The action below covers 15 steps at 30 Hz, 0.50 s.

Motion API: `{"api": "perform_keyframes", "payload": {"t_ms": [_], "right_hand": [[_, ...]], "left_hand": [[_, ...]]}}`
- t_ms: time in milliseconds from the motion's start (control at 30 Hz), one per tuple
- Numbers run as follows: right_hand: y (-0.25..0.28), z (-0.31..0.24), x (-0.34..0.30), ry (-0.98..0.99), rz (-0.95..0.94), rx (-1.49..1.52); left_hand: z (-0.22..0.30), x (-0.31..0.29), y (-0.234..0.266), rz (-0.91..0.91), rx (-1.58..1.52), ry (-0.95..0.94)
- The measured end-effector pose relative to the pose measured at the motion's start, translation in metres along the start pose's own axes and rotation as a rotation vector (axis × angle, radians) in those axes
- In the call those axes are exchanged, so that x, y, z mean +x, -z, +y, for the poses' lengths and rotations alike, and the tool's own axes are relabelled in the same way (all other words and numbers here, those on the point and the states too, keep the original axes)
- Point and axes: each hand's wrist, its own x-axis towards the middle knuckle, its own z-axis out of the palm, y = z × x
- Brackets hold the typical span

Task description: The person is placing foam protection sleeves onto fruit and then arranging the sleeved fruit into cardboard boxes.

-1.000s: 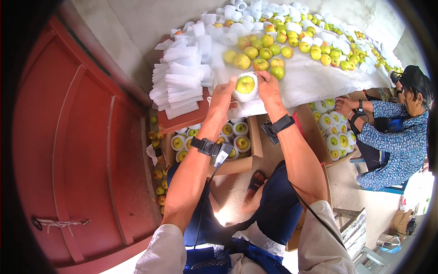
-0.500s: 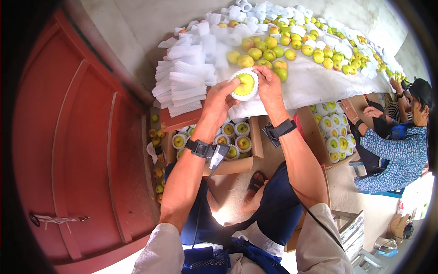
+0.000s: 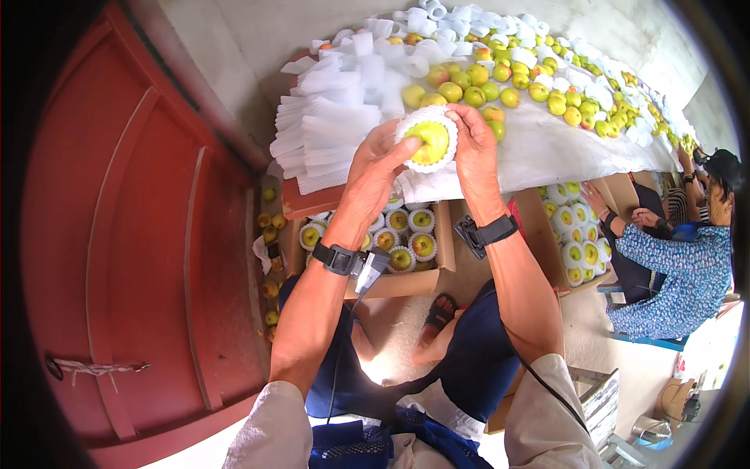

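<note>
White-covered bench [image 3: 547, 160] spans the upper frame, where, at centre, left hand [image 3: 380, 156] and right hand [image 3: 474, 144] pinch one apple [image 3: 432, 141] in its foam net [image 3: 430, 166], best straightened evenly and softly

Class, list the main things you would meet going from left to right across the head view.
Red door → left hand → apple in white foam net → right hand → co-worker's blue patterned shirt.

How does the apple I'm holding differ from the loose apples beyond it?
The held apple wears a white foam net; the loose apples are bare. Your left hand and right hand support the held apple, while the loose apples lie on white sheeting. Both show yellow-green skin.
</note>
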Motion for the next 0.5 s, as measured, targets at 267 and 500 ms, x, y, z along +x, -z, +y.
{"api": "perform_keyframes", "payload": {"t_ms": [267,500], "right_hand": [[-0.008,-0.006,-0.003,-0.033,0.02,-0.017],[-0.008,-0.01,-0.003,-0.025,-0.01,-0.081]], "left_hand": [[0.01,-0.005,0.002,-0.033,0.028,-0.007],[0.013,-0.004,0.003,-0.033,0.039,0.059]]}}
